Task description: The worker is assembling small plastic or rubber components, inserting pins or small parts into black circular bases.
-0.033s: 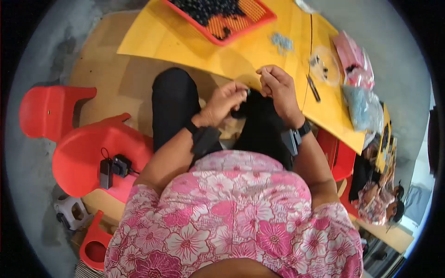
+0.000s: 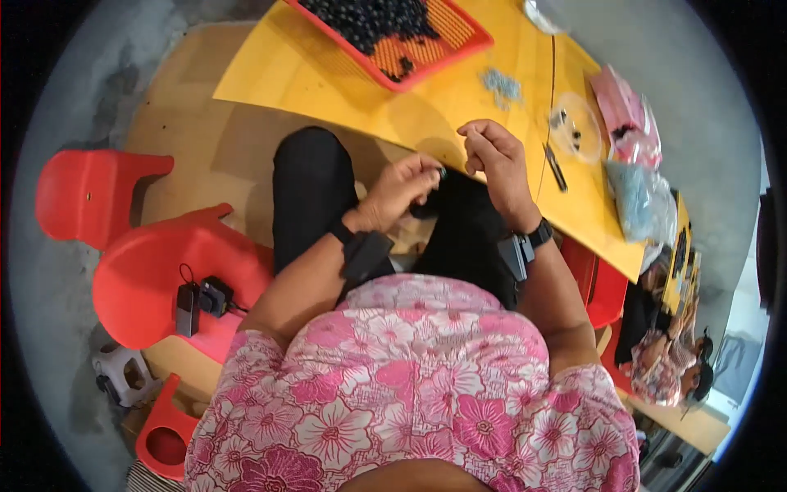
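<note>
Pinching a dark piece (image 2: 443, 173), left hand (image 2: 399, 193) by table edge (image 2: 344, 120); open gap to curled right hand (image 2: 502, 164), contents unclear.

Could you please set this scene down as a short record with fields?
Left hand: left hand with its grip closed on a small dark piece
Right hand: right hand, fingers curled; too small to tell whether it holds anything
Surface: yellow table
Basket: red basket holding many small black pieces
Pile: small pale pieces, loose on the table
Dish: clear round dish, a few dark bits inside
Tool: slim dark tool near the dish
</note>
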{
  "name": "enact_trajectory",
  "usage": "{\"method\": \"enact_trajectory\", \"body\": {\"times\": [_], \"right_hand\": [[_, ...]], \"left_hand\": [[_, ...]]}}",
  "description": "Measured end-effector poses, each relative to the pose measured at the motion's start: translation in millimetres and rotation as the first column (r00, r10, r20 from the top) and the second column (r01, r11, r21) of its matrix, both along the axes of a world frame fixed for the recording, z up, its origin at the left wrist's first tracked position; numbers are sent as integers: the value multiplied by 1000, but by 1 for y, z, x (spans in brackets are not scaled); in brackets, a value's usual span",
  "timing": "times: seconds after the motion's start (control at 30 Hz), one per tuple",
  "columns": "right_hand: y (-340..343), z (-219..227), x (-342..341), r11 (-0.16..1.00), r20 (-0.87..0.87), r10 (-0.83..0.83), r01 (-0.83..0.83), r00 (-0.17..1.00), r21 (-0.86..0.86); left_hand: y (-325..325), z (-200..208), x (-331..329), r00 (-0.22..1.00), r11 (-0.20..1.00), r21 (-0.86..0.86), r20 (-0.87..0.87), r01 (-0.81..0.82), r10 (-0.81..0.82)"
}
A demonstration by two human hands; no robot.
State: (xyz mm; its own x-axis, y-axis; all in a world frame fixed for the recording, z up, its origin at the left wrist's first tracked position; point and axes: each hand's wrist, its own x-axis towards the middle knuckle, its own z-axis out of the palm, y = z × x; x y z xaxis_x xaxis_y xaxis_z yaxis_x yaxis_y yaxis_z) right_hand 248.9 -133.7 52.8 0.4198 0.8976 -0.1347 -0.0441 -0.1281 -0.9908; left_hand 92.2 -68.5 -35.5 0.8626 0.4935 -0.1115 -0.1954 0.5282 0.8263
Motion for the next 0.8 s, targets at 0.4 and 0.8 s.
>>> {"method": "enact_trajectory", "body": {"times": [0.4, 0.8], "right_hand": [[128, 27, 31, 968, 866, 12, -221, 500, 115], [204, 13, 40, 838, 863, 496, -313, 97, -447]], "left_hand": [[7, 11, -4, 995, 992, -76, 48, 96, -93], [11, 16, -3, 993, 989, -94, 57, 112, -107]]}}
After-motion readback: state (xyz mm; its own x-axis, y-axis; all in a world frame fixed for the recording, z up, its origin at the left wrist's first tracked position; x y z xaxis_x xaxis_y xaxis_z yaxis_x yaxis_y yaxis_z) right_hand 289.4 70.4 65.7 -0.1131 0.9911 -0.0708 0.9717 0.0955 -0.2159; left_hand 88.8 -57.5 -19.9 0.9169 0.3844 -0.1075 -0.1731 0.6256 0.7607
